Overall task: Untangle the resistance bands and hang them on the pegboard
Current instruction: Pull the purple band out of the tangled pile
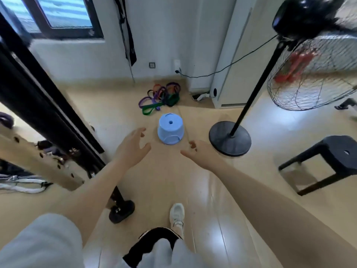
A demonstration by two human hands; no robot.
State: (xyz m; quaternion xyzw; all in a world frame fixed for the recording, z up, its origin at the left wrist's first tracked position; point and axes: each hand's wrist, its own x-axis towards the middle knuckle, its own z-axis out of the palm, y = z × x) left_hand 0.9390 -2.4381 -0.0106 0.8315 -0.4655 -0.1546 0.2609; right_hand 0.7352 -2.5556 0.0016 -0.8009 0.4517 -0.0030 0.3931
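Observation:
A tangled heap of resistance bands [161, 97], purple, green, orange and black, lies on the wooden floor by the far wall. My left hand [131, 147] reaches forward with fingers spread and holds nothing. My right hand [201, 152] is also out in front, fingers loosely curled and apart, empty. Both hands hover well short of the bands, on either side of a small blue stool [170, 130]. A wooden board with holes [38, 161], perhaps the pegboard, leans at the left on a black frame [48, 105].
A standing fan [289, 55] with a round black base [229, 141] stands at the right, its cord running to a wall socket [177, 69]. A black stool [328, 161] sits at far right. My white shoe [176, 215] is on the floor below.

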